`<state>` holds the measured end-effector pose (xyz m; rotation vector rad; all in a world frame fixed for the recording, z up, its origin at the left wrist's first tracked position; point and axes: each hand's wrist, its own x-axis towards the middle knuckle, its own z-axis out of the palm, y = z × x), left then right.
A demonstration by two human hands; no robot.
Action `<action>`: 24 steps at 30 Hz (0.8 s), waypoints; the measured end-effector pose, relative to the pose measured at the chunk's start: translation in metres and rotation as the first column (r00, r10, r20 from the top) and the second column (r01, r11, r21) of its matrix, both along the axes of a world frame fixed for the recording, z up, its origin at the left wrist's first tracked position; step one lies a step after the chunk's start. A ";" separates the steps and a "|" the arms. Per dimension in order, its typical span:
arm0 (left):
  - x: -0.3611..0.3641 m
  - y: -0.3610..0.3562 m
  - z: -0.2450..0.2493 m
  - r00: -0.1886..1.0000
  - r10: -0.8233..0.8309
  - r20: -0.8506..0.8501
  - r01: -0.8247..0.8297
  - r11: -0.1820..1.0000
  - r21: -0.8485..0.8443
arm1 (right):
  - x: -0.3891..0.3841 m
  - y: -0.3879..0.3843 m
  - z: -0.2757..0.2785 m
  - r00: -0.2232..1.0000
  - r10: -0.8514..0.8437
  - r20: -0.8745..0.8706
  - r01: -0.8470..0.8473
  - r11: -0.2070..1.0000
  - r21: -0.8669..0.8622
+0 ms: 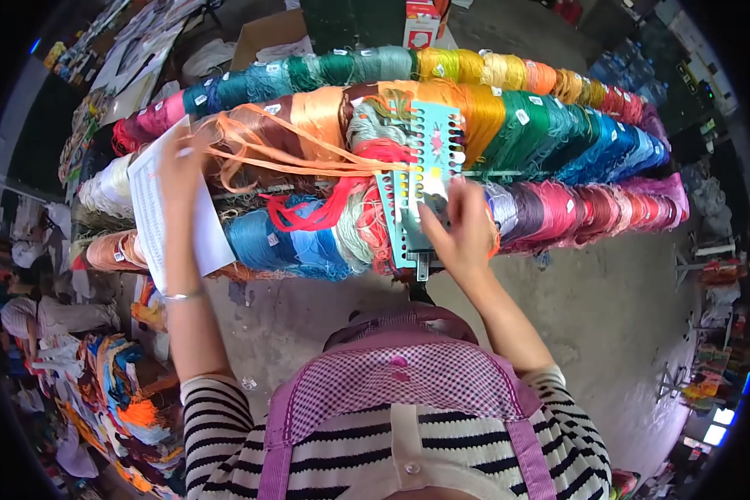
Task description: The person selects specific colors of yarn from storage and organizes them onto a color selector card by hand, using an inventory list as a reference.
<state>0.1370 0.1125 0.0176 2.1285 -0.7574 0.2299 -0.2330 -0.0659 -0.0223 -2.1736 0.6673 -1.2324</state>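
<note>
Orange thread strands [308, 158] stretch from my left hand [182, 162] to a turquoise card with punched holes along its edges [435, 142]. My left hand is blurred, its fingers closed around the strands' far end, above a printed white sheet [162, 218]. On the right, my right hand [462, 225] lies against the lower right of the card, thumb and fingers bent around its edge. Red thread [325, 204] hangs beside the card, over blue skeins [267, 237].
Three long rows of coloured skeins [508, 133] cross in front of me. Behind them stand a cardboard box [268, 37] and a red-and-white box [421, 23]. Another person [62, 319] bends at the far left near heaped threads [112, 383]. Concrete floor [608, 292] shows at right.
</note>
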 end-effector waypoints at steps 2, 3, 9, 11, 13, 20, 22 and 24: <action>-0.090 -0.040 0.000 0.804 -0.472 -0.361 0.377 0.875 -0.305 | -0.041 0.031 0.008 0.980 0.099 -0.173 -0.045 0.956 0.291; -0.122 -0.052 0.007 0.765 -0.418 -0.490 0.392 0.906 -0.161 | -0.058 0.038 0.008 0.929 0.233 -0.289 -0.107 0.913 0.394; -0.177 -0.138 -0.070 0.543 -0.645 -0.538 0.294 0.746 -0.597 | -0.078 0.061 -0.022 0.960 0.190 0.206 -0.182 -0.134 0.974; -0.176 -0.152 -0.078 0.616 -0.609 -0.500 0.358 0.781 -0.511 | -0.069 0.062 -0.021 0.950 0.199 0.241 -0.231 -0.073 0.970; -0.193 -0.144 -0.036 0.487 -0.654 -0.578 0.315 0.749 -0.582 | -0.071 0.060 -0.029 0.924 0.207 0.321 -0.318 -0.050 0.947; -0.187 -0.128 -0.020 0.218 -0.685 -0.695 0.202 0.729 -0.654 | -0.068 0.059 -0.021 0.931 0.283 0.233 -0.297 0.212 0.931; -0.186 -0.127 -0.026 0.266 -0.664 -0.699 0.151 0.745 -0.650 | -0.069 0.054 -0.023 0.928 0.299 0.222 -0.286 0.192 0.939; -0.181 -0.128 -0.050 0.330 -0.651 -0.684 0.199 0.756 -0.623 | -0.076 0.047 -0.028 0.933 0.319 0.168 -0.195 0.055 0.979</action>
